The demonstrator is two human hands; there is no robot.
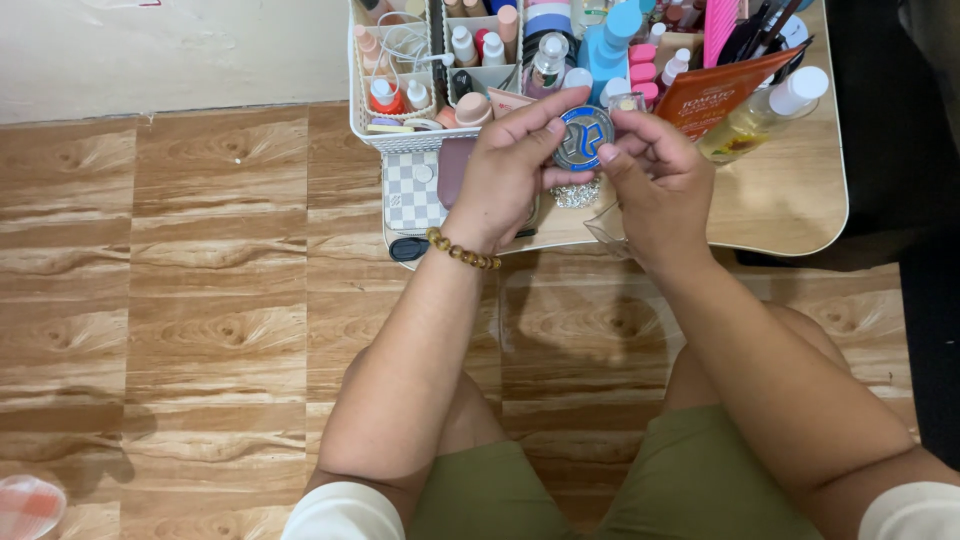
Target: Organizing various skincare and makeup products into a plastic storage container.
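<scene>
Both hands hold a round silver and blue medallion (583, 136) over the front edge of a low wooden table (790, 200). My left hand (510, 170), with a brown bead bracelet at the wrist, grips its left rim. My right hand (655, 175) pinches its right rim with thumb and fingers. Under the medallion hangs or lies a small glittery silver piece (576, 193). A clear plastic bag (605, 228) shows below my right hand at the table edge.
A white basket organiser (400, 138) full of small cosmetic bottles stands at the table's back left. A checked pouch (412, 190), an orange box (720, 90) and a yellow liquid bottle (760, 115) are nearby. Wood-pattern floor lies around my knees.
</scene>
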